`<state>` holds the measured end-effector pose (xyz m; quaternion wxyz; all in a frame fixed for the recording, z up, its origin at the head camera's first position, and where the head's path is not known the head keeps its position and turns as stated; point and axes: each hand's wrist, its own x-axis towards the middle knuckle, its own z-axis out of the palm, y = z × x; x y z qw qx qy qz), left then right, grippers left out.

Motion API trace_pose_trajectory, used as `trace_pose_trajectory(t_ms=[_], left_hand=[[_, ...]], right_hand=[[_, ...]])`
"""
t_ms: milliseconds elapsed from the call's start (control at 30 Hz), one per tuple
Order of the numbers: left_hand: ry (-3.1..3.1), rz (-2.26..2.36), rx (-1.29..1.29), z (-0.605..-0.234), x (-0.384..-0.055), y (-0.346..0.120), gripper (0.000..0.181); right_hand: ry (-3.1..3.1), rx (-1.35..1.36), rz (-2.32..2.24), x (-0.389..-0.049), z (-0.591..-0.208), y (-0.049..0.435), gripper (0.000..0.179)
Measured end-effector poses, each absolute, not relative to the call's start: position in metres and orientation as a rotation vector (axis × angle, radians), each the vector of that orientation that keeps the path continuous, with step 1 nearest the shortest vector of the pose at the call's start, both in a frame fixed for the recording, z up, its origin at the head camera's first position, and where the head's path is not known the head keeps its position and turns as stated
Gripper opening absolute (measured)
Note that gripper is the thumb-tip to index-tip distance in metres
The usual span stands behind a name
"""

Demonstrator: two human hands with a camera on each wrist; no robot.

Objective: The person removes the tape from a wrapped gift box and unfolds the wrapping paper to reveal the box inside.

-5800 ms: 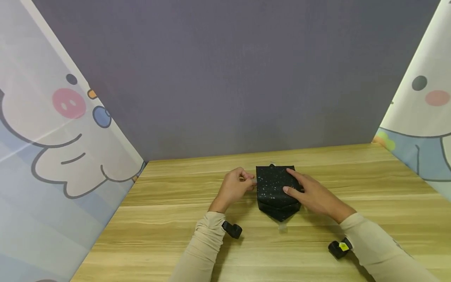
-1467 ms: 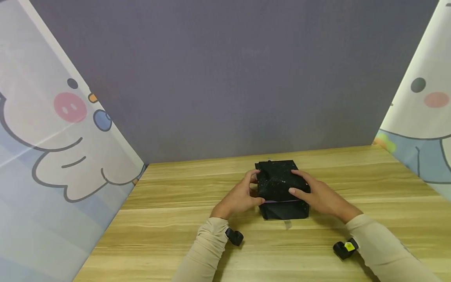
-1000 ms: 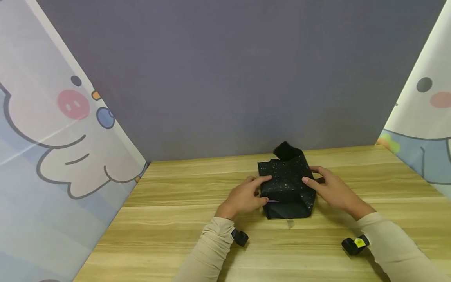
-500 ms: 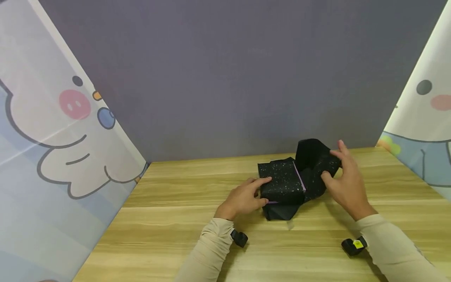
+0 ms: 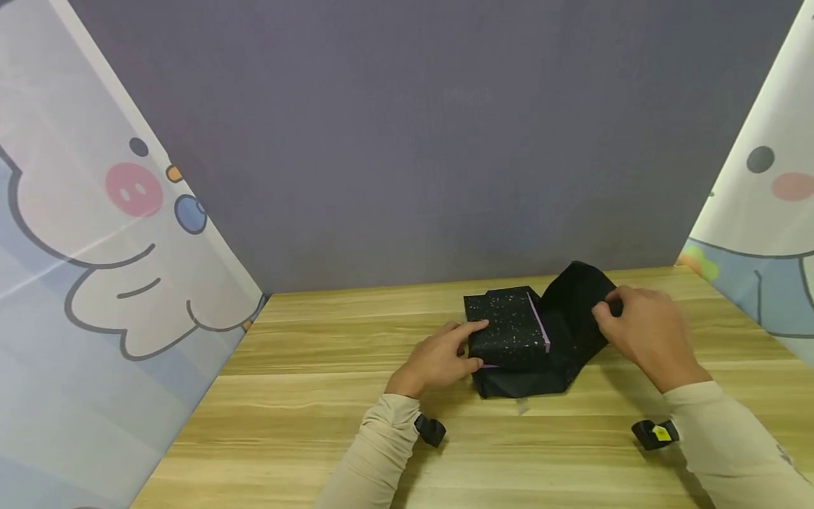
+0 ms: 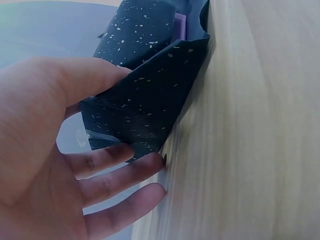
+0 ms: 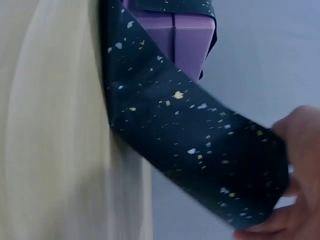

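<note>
A lilac box [image 7: 192,47] lies partly covered by black speckled wrapping paper [image 5: 509,318]. Its right end is bare, and a lilac edge also shows at the front. My left hand [image 5: 435,357] holds the wrapped left end, index finger on top and thumb at the near edge. In the left wrist view, the other fingers [image 6: 122,175] are loosely bent beside the folded end of the paper. My right hand [image 5: 649,332] pinches the outer edge of the right-hand paper flap [image 7: 200,145], which stands away from the box.
The box sits on a wood-grain table [image 5: 331,367] near a grey back panel [image 5: 432,177]. Cartoon-printed sheets [image 5: 83,233] flank both sides. A small piece of clear tape [image 5: 523,406] lies at the paper's near edge. Each wrist wears a black camera [image 5: 431,430].
The right-hand paper flap has been pulled off the box top and out to the right, baring the lilac end. My left hand went from the paper's side edge to holding the wrapped left end.
</note>
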<state>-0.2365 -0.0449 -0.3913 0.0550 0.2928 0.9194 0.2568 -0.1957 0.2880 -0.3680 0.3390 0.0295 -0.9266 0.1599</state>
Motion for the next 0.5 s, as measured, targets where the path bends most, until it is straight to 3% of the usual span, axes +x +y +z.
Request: trace_pose_trajectory(t_ms=[500], left_hand=[[2.797, 0.781, 0.893, -0.391, -0.238, -0.047, 0.065]], right_hand=[[-3.141, 0.266, 0.300, -0.194, -0.358, 0.307, 0.049]])
